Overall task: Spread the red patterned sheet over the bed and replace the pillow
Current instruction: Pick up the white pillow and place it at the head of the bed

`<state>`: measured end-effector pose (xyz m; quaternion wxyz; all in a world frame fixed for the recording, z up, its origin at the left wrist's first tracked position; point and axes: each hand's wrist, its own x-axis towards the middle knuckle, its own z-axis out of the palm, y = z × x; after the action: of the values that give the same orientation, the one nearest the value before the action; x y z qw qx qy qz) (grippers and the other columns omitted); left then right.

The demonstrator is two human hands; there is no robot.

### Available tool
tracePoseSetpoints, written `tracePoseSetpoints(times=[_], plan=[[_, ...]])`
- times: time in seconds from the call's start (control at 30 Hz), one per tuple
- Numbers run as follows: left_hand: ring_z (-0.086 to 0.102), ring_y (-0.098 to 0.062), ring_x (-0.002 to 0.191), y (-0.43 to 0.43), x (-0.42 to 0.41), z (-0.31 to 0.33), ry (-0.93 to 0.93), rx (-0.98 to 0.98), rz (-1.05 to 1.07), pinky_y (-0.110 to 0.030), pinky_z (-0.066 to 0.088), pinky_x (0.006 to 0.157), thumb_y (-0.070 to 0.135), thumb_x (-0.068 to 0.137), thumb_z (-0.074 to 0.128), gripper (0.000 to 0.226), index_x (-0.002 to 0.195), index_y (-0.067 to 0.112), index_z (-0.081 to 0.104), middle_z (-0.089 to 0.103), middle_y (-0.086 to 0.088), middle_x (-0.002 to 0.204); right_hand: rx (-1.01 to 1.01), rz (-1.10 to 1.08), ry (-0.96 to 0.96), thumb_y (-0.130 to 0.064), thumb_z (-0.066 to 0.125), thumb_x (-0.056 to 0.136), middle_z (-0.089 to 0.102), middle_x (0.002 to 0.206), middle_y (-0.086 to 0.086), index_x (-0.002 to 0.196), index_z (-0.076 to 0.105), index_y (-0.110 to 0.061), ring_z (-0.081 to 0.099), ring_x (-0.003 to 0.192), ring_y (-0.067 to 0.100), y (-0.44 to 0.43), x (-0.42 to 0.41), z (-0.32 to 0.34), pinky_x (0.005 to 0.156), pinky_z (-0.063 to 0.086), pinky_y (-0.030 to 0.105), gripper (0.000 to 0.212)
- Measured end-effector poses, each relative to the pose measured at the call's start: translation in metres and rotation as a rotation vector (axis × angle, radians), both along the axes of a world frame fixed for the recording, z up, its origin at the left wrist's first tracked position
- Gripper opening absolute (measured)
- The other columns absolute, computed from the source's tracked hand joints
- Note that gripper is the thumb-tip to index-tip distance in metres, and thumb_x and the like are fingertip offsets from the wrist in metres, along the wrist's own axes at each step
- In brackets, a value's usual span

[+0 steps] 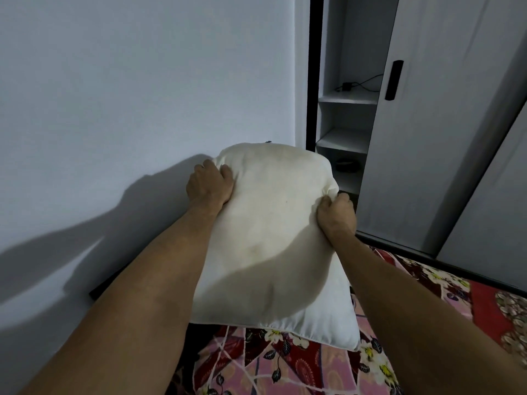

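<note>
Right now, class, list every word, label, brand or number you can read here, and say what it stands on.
No readable text anywhere.
The pillow is plain white.
The red patterned sheet shows only flowers.
The black door handle bears no lettering.
Dark items on the shelves: too dim to tell.

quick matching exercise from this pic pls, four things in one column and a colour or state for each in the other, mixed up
Things:
1. pillow
2. red patterned sheet
3. left hand
4. door handle

Descriptions:
a. black, upright
b. grips a far corner of the pillow
c. white, plump
d. floral, spread out below the pillow

Pairs: 1-c, 2-d, 3-b, 4-a
</note>
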<state>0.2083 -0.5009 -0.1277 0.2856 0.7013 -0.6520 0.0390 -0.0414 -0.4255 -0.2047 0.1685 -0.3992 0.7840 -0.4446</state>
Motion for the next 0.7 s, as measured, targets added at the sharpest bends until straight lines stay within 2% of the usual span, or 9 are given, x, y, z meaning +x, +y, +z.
tracePoseSetpoints(times=[0.13,0.27,0.43,0.53,0.7], plan=[[0.057,-0.039,0.106,-0.029,0.005,-0.013,-0.018,-0.004,-0.037,-0.041,0.043,0.078,0.045,0.100,0.038,0.054,0.126,0.000,0.052,0.056,-0.023,0.121,0.029,-0.021,-0.027,-0.034,0.042,0.104,0.056,0.126,0.019,0.126,0.049,-0.001,0.058,0.110,0.037,-0.019,0.010,-0.023,0.083,0.044,0.039,0.040],[0.058,-0.039,0.105,-0.058,0.011,-0.027,-0.017,0.011,-0.083,-0.042,0.046,0.082,0.045,0.099,0.039,0.052,0.124,0.001,0.052,0.057,-0.022,0.120,0.068,-0.038,-0.100,-0.034,0.044,0.104,0.058,0.126,0.019,0.126,0.049,-0.001,0.058,0.111,0.037,-0.043,0.024,-0.058,0.087,0.047,0.041,0.040],[0.057,-0.038,0.105,-0.090,0.020,-0.047,-0.040,0.023,-0.125,-0.041,0.045,0.081,0.041,0.099,0.043,0.048,0.123,0.000,0.052,0.056,-0.022,0.118,0.102,-0.055,-0.190,-0.034,0.045,0.103,0.062,0.115,0.018,0.118,0.051,-0.003,0.059,0.100,0.035,-0.074,0.046,-0.097,0.081,0.046,0.039,0.035],[0.058,-0.037,0.102,-0.108,0.025,-0.060,-0.058,0.009,-0.135,-0.040,0.043,0.077,0.040,0.099,0.044,0.046,0.121,0.000,0.053,0.058,-0.021,0.115,0.110,-0.053,-0.222,-0.035,0.046,0.104,0.063,0.116,0.017,0.121,0.052,-0.004,0.060,0.105,0.037,-0.093,0.058,-0.119,0.088,0.048,0.043,0.036],[0.058,-0.036,0.096,-0.136,0.030,-0.089,-0.105,-0.022,-0.162,-0.042,0.046,0.074,0.040,0.097,0.047,0.045,0.114,0.000,0.055,0.058,-0.021,0.108,0.120,-0.038,-0.277,-0.033,0.043,0.106,0.062,0.115,0.020,0.120,0.052,0.001,0.060,0.108,0.039,-0.118,0.079,-0.166,0.085,0.048,0.041,0.037]])
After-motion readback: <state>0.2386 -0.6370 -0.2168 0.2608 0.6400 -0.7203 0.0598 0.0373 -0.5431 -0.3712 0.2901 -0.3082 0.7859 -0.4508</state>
